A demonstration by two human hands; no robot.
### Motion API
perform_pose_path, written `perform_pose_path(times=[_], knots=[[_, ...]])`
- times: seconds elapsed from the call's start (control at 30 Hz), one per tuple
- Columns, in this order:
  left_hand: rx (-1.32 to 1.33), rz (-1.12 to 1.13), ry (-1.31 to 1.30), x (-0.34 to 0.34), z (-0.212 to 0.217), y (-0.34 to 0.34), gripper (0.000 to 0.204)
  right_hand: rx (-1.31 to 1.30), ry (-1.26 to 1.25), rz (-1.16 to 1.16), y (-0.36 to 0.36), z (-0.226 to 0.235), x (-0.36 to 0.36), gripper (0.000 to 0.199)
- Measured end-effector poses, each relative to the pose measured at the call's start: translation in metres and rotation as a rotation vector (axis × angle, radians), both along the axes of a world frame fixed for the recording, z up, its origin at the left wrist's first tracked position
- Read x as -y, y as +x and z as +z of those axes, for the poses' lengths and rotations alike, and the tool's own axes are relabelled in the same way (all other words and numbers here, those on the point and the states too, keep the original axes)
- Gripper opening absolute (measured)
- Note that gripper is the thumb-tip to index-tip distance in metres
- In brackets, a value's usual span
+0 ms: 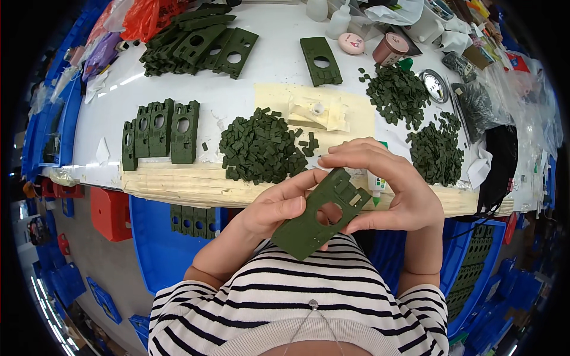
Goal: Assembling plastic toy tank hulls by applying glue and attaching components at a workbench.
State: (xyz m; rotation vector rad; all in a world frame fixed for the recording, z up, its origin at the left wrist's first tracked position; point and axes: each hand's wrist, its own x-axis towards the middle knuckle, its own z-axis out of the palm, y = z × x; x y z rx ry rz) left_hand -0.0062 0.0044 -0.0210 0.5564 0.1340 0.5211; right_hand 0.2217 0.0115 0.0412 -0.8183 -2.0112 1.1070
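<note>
A dark green plastic toy tank hull [303, 232] with a round hole is tilted in front of my striped shirt. My left hand [272, 209] grips its left side, thumb on top and fingers partly hidden underneath. Around its far end curves my right hand [396, 190], the thumb against the right edge and the fingers arched toward the far corner; their exact contact is unclear. A small white bottle with a green tip [376, 185] shows inside that curve, partly covered by the fingers; I cannot tell whether it is held or lying on the table.
Beyond my hands lies a heap of small green pieces [258, 148], with more piles [398, 95] at right. Several hulls [184, 132] stand at left, others are stacked [196, 44] farther back. A taped block [320, 113] sits mid-table. Blue bins [154, 249] flank me below.
</note>
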Motion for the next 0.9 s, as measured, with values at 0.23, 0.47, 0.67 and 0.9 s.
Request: perform_pose_path(times=[0.23, 0.47, 0.67, 0.9], knots=[[0.024, 0.011, -0.198, -0.003, -0.004, 0.004, 0.051, -0.169, -0.005, -0.177, 0.000, -0.012, 0.009, 0.064], [-0.079, 0.379, 0.194, 0.013, 0.002, 0.028, 0.090, -0.189, 0.119, -0.497, -0.018, -0.034, 0.031, 0.075], [-0.124, 0.489, 0.180, 0.009, 0.001, 0.027, 0.084, -0.028, 0.224, -0.528, -0.005, -0.016, 0.034, 0.058], [-0.159, 0.481, 0.208, 0.001, 0.002, 0.019, 0.080, 0.640, 0.252, -0.862, 0.082, -0.019, 0.025, 0.008]])
